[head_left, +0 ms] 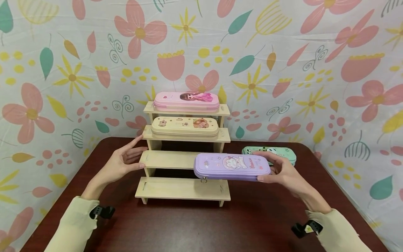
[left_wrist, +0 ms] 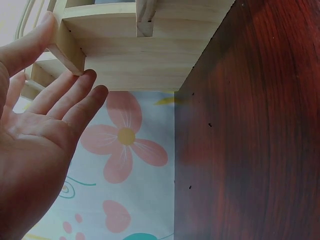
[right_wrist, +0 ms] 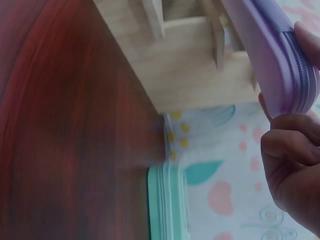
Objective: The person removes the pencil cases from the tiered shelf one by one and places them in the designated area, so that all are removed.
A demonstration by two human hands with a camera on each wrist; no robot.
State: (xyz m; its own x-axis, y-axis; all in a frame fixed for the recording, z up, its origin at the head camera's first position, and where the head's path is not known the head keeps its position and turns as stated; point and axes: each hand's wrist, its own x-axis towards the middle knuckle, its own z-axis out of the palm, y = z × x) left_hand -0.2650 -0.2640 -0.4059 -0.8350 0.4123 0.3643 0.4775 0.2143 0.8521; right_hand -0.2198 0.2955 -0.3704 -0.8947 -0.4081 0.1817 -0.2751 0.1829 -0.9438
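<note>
A purple pencil case [head_left: 231,166] with a cartoon print is gripped at its right end by my right hand [head_left: 280,174], thumb in front and fingers behind. In the right wrist view its zipped end lies between thumb and fingers. The case overlaps the right part of the third tier of a stepped wooden rack [head_left: 182,189]. My left hand [head_left: 121,161] is at the rack's left side, fingers extended, fingertips right at the edges of the middle tiers. A pink pencil case [head_left: 189,101] lies on the top tier, a cream pencil case [head_left: 184,126] on the second.
A green pencil case [head_left: 286,154] with a panda print lies on the dark red-brown table [head_left: 176,227], right of the rack and partly behind my right hand. A flower-patterned cloth [head_left: 201,42] hangs behind the table and along its sides.
</note>
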